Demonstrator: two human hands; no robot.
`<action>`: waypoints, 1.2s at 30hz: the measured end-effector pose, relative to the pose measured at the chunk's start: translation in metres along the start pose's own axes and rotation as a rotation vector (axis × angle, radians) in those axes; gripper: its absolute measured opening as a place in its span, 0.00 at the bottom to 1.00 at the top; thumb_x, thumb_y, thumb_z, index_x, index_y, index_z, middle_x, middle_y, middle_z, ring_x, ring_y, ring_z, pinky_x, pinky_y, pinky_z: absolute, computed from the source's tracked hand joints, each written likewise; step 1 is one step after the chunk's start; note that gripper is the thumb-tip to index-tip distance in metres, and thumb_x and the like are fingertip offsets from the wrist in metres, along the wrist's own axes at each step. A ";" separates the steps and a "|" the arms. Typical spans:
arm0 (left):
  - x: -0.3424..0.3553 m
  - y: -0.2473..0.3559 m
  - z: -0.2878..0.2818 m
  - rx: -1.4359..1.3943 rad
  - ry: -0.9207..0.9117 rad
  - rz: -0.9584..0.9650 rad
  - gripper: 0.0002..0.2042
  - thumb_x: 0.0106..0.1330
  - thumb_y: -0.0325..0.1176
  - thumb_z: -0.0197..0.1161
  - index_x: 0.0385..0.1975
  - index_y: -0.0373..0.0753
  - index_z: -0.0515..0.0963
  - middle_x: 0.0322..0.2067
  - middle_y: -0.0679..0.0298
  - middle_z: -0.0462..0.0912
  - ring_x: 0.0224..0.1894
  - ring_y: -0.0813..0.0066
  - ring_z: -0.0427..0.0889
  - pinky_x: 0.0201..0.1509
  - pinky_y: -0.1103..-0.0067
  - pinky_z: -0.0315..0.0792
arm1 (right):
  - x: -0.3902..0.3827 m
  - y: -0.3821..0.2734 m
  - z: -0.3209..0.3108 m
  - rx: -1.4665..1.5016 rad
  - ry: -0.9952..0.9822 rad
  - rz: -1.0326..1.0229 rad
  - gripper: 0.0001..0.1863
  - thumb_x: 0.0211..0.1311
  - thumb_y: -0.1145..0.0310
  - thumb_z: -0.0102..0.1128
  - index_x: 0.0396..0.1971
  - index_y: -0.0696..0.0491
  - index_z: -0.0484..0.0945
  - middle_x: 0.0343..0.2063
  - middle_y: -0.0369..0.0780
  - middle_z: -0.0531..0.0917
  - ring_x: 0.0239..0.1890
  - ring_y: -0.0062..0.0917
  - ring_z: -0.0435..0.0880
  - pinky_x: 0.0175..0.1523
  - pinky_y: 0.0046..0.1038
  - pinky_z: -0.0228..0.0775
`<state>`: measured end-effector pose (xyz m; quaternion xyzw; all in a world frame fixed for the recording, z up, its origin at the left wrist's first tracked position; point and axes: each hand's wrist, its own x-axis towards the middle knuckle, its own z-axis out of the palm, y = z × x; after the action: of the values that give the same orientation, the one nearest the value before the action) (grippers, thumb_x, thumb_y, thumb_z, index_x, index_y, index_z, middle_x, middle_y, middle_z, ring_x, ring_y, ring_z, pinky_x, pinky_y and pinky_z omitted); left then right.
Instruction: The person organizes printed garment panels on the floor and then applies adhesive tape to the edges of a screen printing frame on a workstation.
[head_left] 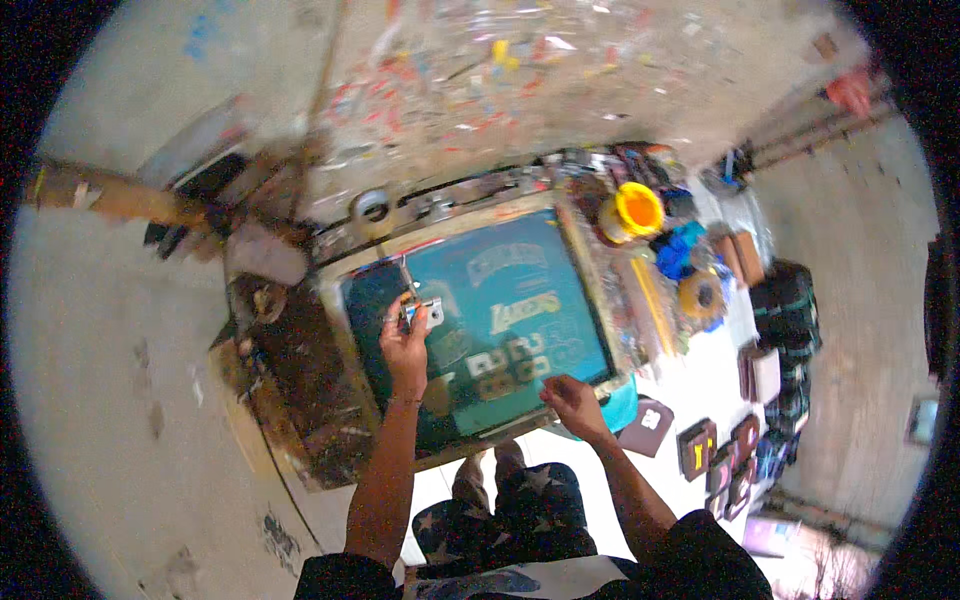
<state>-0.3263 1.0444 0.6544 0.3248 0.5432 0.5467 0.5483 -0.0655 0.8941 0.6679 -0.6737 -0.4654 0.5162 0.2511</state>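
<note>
My left hand (404,352) is raised over the left part of a screen-printing frame (606,325), its fingers closed on a small whitish-grey thing with a dark round spot (431,312). Blur hides what kind of thing it is. Teal mesh (450,265) fills the frame, with pale stencilled lettering and figures on it. Near the frame's lower right corner hovers my right hand (574,402), fingers curled together. Whether anything sits between those fingers is too small to make out. Directly beside that hand lies a teal cloth-like piece (620,402) at the frame's edge.
Right of the frame stand a yellow tub (634,212), a bunched blue cloth (680,250) and a tape roll (702,295). Several dark folded stacks (697,448) lie farther right. A brown, stained surface (310,385) borders the frame's left. A tape roll (374,209) stands behind it.
</note>
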 end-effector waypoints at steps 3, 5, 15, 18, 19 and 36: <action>-0.024 -0.015 0.057 -0.152 -0.141 -0.067 0.17 0.65 0.28 0.64 0.54 0.37 0.74 0.40 0.68 0.80 0.39 0.81 0.79 0.43 0.81 0.76 | 0.031 -0.026 -0.010 0.268 0.046 -0.194 0.30 0.65 0.60 0.61 0.61 0.59 0.64 0.42 0.40 0.82 0.43 0.22 0.80 0.46 0.24 0.72; -0.042 -0.027 0.094 -0.069 -0.263 -0.064 0.19 0.64 0.25 0.64 0.56 0.37 0.72 0.43 0.68 0.79 0.43 0.81 0.77 0.48 0.82 0.75 | 0.063 -0.045 -0.020 0.532 0.131 -0.117 0.36 0.63 0.53 0.63 0.63 0.58 0.62 0.48 0.45 0.80 0.43 0.28 0.82 0.45 0.27 0.76; -0.073 -0.059 0.162 0.103 -0.620 -0.067 0.40 0.57 0.25 0.70 0.66 0.41 0.51 0.52 0.59 0.73 0.55 0.67 0.74 0.59 0.71 0.72 | 0.141 0.032 -0.111 0.383 0.347 0.103 0.16 0.68 0.67 0.53 0.51 0.58 0.73 0.34 0.42 0.82 0.25 0.27 0.83 0.32 0.28 0.79; -0.090 -0.061 0.097 0.215 -0.616 -0.262 0.31 0.61 0.32 0.68 0.62 0.35 0.60 0.54 0.51 0.73 0.57 0.60 0.74 0.61 0.67 0.68 | 0.155 0.058 -0.148 -0.093 0.484 -0.046 0.14 0.65 0.67 0.55 0.46 0.57 0.78 0.32 0.43 0.84 0.26 0.32 0.85 0.32 0.34 0.79; -0.094 -0.061 0.070 0.361 -0.649 -0.312 0.28 0.63 0.34 0.67 0.60 0.35 0.63 0.53 0.52 0.74 0.55 0.62 0.75 0.60 0.68 0.69 | 0.158 0.061 -0.156 -0.265 0.533 0.015 0.13 0.63 0.66 0.56 0.45 0.56 0.79 0.32 0.44 0.84 0.27 0.34 0.85 0.33 0.36 0.78; -0.192 -0.058 -0.057 0.391 -0.403 -0.602 0.18 0.67 0.35 0.62 0.49 0.30 0.70 0.41 0.55 0.81 0.42 0.70 0.81 0.47 0.76 0.75 | 0.150 0.027 -0.142 -0.859 0.348 0.173 0.17 0.63 0.57 0.53 0.46 0.48 0.81 0.38 0.47 0.84 0.42 0.45 0.84 0.46 0.45 0.77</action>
<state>-0.3302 0.8372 0.6340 0.3500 0.5895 0.1736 0.7070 0.0816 1.0355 0.6249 -0.8295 -0.5300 0.1752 -0.0202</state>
